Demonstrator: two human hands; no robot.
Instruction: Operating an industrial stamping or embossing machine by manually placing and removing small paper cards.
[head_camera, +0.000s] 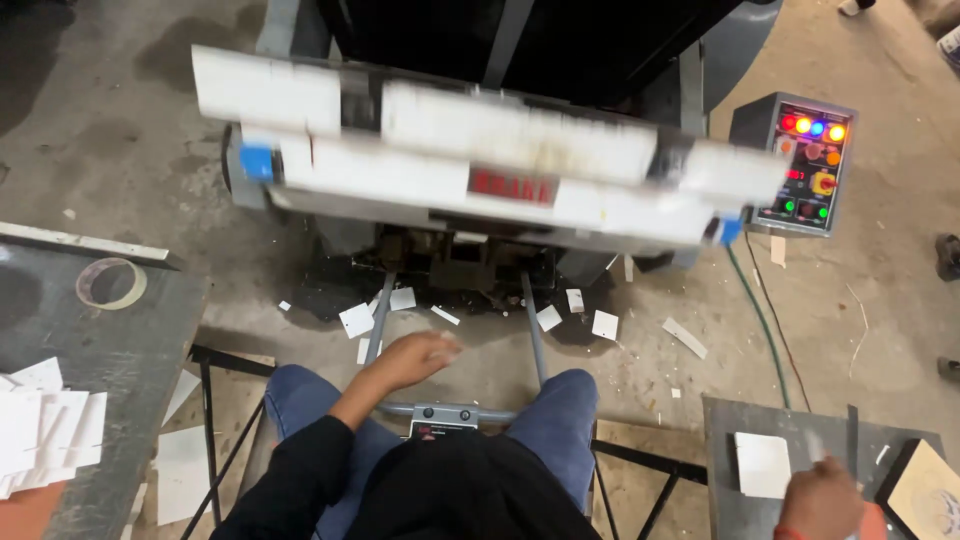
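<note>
At the near right table (800, 425), the right hand (822, 497) rested closed beside a white card (762, 464), within easy reach, while the left hand (415, 358) hovered open before the machine (480, 170).

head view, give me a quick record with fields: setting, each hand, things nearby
setting: seated person facing a large press machine on a concrete floor
left hand: open, in the air above the left knee, holding nothing
right hand: on the right table, beside a white card; grip unclear
left side: stack of white cards, tape roll
other: control box with coloured lights, paper scraps on the floor
</note>
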